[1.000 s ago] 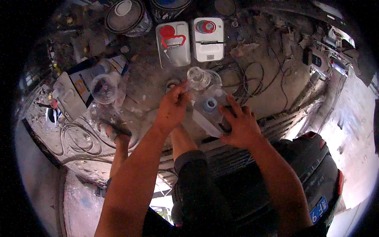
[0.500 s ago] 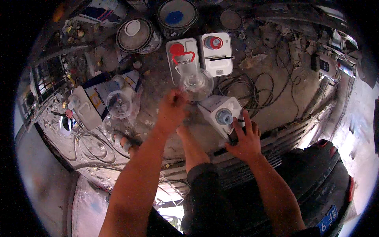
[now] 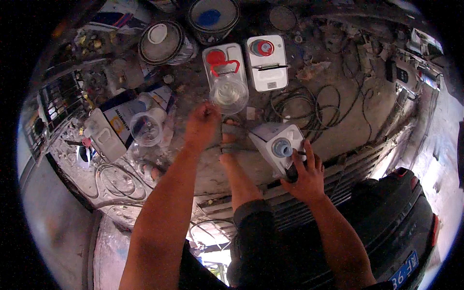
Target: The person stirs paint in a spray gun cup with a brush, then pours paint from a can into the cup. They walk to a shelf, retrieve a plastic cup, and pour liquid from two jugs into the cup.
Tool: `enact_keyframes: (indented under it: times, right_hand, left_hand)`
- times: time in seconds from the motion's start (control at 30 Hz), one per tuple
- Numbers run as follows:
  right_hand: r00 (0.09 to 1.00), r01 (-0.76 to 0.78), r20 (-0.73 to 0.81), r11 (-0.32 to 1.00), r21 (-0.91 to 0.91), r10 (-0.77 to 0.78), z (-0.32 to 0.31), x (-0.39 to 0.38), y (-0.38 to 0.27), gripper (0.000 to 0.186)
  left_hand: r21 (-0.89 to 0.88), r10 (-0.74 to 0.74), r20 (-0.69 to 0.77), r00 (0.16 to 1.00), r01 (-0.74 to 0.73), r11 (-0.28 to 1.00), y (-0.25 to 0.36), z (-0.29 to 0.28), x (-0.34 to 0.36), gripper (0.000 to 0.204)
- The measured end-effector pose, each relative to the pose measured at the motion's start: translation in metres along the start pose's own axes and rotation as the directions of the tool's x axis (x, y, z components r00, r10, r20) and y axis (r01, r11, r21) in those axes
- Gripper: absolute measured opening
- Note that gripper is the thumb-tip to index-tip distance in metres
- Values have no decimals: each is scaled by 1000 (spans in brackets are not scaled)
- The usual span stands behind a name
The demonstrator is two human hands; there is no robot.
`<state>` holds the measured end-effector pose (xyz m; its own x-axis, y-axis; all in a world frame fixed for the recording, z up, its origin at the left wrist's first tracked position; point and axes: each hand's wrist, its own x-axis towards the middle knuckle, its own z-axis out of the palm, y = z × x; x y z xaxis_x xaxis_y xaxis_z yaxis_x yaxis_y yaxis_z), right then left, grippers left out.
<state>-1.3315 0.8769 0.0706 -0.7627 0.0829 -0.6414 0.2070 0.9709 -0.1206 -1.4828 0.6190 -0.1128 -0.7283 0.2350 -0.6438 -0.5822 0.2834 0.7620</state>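
A clear plastic cup [image 3: 236, 100] with some clear liquid in its bottom hangs in front of a white rectangular can. My left hand [image 3: 200, 128] has its fingers closed at the near rim of this cup. Lower right, a white jug [image 3: 267, 137] with an open grey-blue spout leans toward me. My right hand [image 3: 308, 177] grips its top around the handle beside the spout, with the fingertips near the opening. The thumb side is partly lost in shadow.
Two white cans, one with a red cap and handle [image 3: 225, 66] and one with a red-ringed spout [image 3: 267, 79], stand ahead. Paint buckets [image 3: 159, 50] are behind. Coiled hose [image 3: 314, 113] lies right; another clear cup [image 3: 146, 129] is left. A dark car bumper [image 3: 386, 227] is near right.
My left hand and the plastic cup have moved slightly left, uncovering a sandaled foot beneath. The jug and my right hand appear slightly lower and further right.
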Motion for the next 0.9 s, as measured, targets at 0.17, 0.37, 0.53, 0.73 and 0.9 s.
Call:
enact_keyframes:
  times: [0.17,0.37,0.53,0.73,0.9]
  right_hand:
    - [998,-31,46,999,-22,32,-5,-5,-7,96]
    - [997,-50,51,996,-74,54,-17,-3,-25,86]
    - [1000,29,-6,997,-71,-30,-22,-6,-27,88]
    - [996,78,55,991,-107,-73,-28,-1,-41,89]
    - [991,117,76,985,-127,-108,-31,2,-47,93]
  left_hand:
    - [169,-88,-90,992,103,980,8,5,-16,25]
    - [-459,-370,-105,923,285,842,-21,-21,-78,26]
    - [-617,-320,-263,910,97,781,-3,-69,-114,33]
    - [-738,-292,-335,896,-57,672,-3,-103,-105,30]
    - [-730,-380,-375,846,-16,684,9,-109,-94,22]
